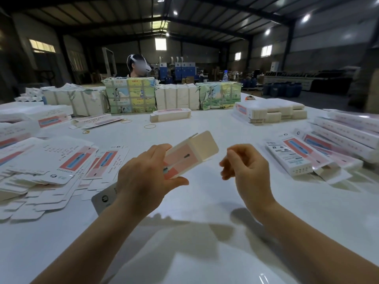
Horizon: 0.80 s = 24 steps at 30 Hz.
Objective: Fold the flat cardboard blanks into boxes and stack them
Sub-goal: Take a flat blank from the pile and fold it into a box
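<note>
One pink-printed box (189,153) in left hand (143,173), print unreadable

A single wide-angle view from the person's head looks forward and slightly down across the white table (205,128), close above the raised left hand (143,173) and right hand (246,167) at centre, reaching the warehouse's far wall and roof.

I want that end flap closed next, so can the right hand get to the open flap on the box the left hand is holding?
Probably yes. The right hand holds nothing and sits beside the box, with only bare air between it and the raised flap.
</note>
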Motion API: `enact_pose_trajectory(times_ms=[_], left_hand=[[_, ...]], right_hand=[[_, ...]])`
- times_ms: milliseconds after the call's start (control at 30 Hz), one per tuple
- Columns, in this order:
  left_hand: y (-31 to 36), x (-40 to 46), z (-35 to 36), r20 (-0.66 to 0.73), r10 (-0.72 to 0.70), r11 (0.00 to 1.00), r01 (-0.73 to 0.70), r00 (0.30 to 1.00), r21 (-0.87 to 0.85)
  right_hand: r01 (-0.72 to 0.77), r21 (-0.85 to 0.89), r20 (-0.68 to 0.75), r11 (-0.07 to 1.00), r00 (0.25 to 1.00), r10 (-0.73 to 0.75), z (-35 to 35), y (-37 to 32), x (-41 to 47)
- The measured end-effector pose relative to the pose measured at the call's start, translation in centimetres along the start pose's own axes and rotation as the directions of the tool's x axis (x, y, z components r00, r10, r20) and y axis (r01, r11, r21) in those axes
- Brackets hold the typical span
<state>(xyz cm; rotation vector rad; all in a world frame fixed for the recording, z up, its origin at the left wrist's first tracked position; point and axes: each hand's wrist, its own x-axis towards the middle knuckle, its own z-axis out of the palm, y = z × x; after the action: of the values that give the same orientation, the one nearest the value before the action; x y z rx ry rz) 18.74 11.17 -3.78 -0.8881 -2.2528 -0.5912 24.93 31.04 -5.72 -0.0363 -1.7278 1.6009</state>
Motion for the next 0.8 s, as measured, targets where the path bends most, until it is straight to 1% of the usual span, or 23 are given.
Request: enact_pose_trajectory(times_ms=[33, 67, 133, 233, 300, 433, 567, 700, 800], left_hand=[[0.0, 0.1, 0.0, -0.008, -0.019, 1.0, 0.019, 1.0, -0.01], [0.0, 0.1, 0.0, -0.007, -0.039, 0.999, 0.039, 0.999, -0.02], [0.1, 0.2, 0.3, 0.004, -0.069, 0.997, 0.069, 0.998, -0.03], [0.2, 0.0, 0.7, 0.03, -0.071, 0.997, 0.072, 0.997, -0.026], [0.4, -0.1, 1.0, 0.051, -0.042, 0.999, 0.042, 0.998, -0.006], [0.5, 0.0, 1.5, 0.087, -0.006, 1.0, 0.008, 0.996, -0.014], [0.0, -0.2, 1.7, 0.108, 0.014, 1.0, -0.013, 0.994, -0.01], [-0.3, -0.2, 1.8, 0.109, -0.023, 1.0, 0.021, 0.994, 0.014], [-0.2, -0.2, 1.9, 0.154, -0.024, 0.999, 0.017, 0.988, 0.044]], right_hand=[[0.127, -0.116, -0.043, 0.985, 0.99, -0.132, 0.1, 0.2, -0.4], [0.211, -0.193, -0.033, 0.958, 0.975, -0.221, 0.4, 0.4, -0.8], [0.308, -0.264, 0.044, 0.914, 0.951, -0.308, 1.3, 0.7, -1.4], [0.314, -0.259, 0.116, 0.913, 0.949, -0.293, 2.1, 0.8, -1.8], [0.319, -0.248, 0.152, 0.915, 0.945, -0.288, 2.3, 0.7, -1.9], [0.416, -0.322, 0.199, 0.851, 0.908, -0.369, 2.1, 0.4, -2.0], [0.459, -0.381, 0.269, 0.803, 0.886, -0.379, 1.8, 0.3, -2.1], [0.478, -0.552, 0.21, 0.683, 0.872, -0.441, 1.7, 0.1, -1.6], [0.555, -0.618, 0.333, 0.557, 0.826, -0.454, 1.5, -0.1, -1.3]])
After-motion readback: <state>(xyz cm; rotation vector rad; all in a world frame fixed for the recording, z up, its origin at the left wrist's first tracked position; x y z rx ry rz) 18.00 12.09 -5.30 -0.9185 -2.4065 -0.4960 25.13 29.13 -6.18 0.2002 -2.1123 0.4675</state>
